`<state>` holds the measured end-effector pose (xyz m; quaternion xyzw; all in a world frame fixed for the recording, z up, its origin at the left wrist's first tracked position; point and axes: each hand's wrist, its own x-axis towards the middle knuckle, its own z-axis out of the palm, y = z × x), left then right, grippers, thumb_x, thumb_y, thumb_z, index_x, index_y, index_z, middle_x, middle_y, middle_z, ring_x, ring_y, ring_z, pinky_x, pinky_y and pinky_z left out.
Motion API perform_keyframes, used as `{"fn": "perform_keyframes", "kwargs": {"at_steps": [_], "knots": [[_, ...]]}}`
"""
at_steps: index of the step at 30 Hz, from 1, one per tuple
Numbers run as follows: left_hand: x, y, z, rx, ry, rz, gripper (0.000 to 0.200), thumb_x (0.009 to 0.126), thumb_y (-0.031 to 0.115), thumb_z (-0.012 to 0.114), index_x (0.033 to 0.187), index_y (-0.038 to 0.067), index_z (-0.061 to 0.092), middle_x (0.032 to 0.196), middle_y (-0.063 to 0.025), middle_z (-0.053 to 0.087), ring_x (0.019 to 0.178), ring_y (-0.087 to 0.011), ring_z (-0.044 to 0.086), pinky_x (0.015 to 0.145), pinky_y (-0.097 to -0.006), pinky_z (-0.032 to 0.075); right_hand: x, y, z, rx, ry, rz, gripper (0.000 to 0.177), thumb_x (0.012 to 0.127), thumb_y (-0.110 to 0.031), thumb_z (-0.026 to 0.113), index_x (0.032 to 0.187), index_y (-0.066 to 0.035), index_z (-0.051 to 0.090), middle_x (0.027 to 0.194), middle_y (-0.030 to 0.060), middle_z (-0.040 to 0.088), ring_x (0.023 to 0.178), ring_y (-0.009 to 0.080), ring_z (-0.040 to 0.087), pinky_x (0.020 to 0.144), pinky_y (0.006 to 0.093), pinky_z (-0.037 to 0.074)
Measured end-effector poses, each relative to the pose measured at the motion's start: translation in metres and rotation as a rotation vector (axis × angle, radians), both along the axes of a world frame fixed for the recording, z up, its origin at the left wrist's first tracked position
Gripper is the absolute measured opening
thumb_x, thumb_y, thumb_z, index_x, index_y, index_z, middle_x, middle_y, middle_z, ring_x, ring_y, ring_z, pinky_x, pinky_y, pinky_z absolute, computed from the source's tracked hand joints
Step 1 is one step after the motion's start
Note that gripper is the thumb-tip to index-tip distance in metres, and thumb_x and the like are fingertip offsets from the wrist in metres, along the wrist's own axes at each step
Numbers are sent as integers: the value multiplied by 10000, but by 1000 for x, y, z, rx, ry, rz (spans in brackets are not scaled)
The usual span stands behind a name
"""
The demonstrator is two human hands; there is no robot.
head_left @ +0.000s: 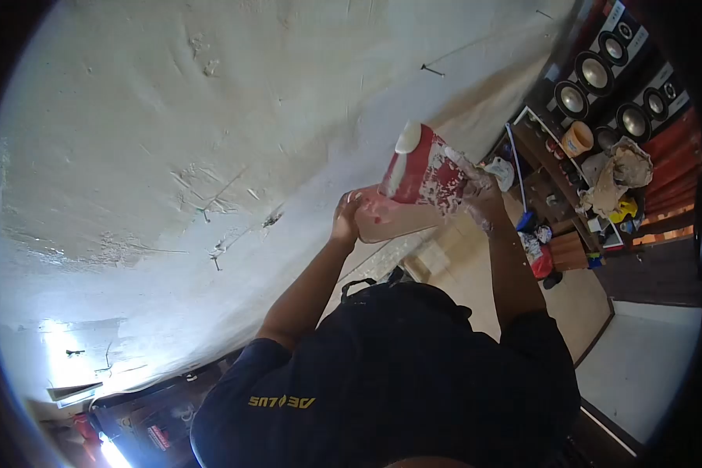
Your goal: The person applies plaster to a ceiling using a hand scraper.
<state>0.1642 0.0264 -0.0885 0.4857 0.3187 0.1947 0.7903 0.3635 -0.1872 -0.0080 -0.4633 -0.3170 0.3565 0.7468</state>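
My left hand [346,218] grips the left edge of a flat, pinkish board [398,222] with rounded corners, smeared with pale paste. Tilted above the board is a red container [421,168], splattered with white paste, a white lump showing at its upper end. My right hand [482,193], its fingers coated in white paste, is closed on the container's right side. The container's lower edge overlaps the board; whether they touch is hard to tell.
A rough plastered wall [171,140] with several nails fills the left and top. Speakers [593,72], an orange cup [577,139] and cluttered shelves stand at the right. A blue-headed pole [516,168] leans there. Tiled floor [468,257] shows below.
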Motion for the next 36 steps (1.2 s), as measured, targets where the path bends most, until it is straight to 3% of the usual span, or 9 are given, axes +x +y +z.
{"fn": "perform_keyframes", "kwargs": {"at_steps": [4,8,10,13,14,17,22,24,36], "knots": [[-8,9,-4,-3,-72,4,346,854,190,450,1153,23,499,1067,-96,565,1003,-196,536,898,-323,412,-5,9,16,-421,-387,-219,428,705,52,590,1132,35,559,925,74,621,815,99,571,711,255,478],[-14,5,12,-28,-104,59,330,862,174,441,1151,25,497,1076,-94,562,1025,-199,532,908,-333,410,4,18,10,-432,-769,-332,358,728,27,587,1086,41,590,861,66,626,797,107,583,716,260,481],[-15,5,21,-29,-115,50,332,866,175,438,1157,25,492,1082,-94,559,1032,-202,530,912,-335,409,-14,27,54,-163,-256,-421,340,727,31,577,1066,49,595,872,84,629,782,123,593,716,269,489],[-17,7,26,-35,-159,35,335,872,173,434,1168,23,480,1103,-98,550,1043,-207,528,924,-337,406,7,41,47,90,-530,-540,314,752,30,551,1061,70,589,918,122,631,803,142,606,732,268,496],[-19,8,26,-39,-192,29,338,873,171,433,1174,23,474,1117,-101,545,1046,-210,527,932,-336,403,21,40,32,178,-137,-316,245,802,18,534,1031,94,579,948,161,628,837,176,619,743,277,516],[-23,13,18,-42,-307,24,357,872,174,435,1194,22,458,1145,-109,534,1070,-214,520,950,-341,395,20,60,71,590,-383,-334,202,851,-34,546,998,102,571,938,172,623,807,208,632,705,299,547],[-28,12,25,-46,-272,29,378,870,185,436,1210,21,446,1158,-115,529,1104,-224,506,967,-356,384,53,84,104,233,-193,-395,209,872,-150,602,941,47,588,751,113,609,564,183,599,487,297,514],[-32,13,20,-29,-285,25,380,867,185,438,1210,20,445,1155,-115,528,1109,-226,502,967,-360,384,63,95,124,-3,-84,-277,259,870,-260,622,940,-14,578,603,37,505,448,117,483,393,248,363],[-54,1,33,-54,-192,124,349,854,168,465,1172,24,470,1125,-106,531,1094,-224,505,949,-347,389,183,72,119,-38,15,-379,239,863,-320,628,974,-108,631,655,-81,471,505,14,394,441,208,305]]}}
